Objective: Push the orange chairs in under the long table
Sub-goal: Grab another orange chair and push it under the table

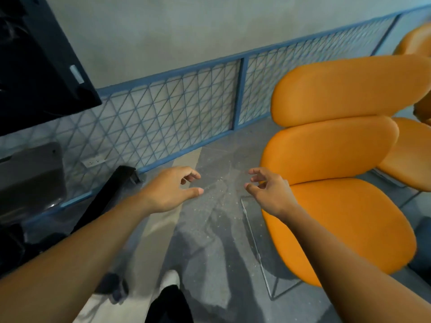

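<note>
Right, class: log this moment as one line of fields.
phase: reaching | left hand: open, empty | right hand: open, by nearest orange chair, no grip | second orange chair: behind it

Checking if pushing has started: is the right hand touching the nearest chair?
Cannot tell. Head view: the right hand overlaps the chair, fingers loosely curled over floor; neither contact nor gap shows plainly.

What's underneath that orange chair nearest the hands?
A thin metal leg frame shows on the speckled grey floor below the nearest orange chair. Its seat covers the rest, so where the legs join is hidden.
</note>
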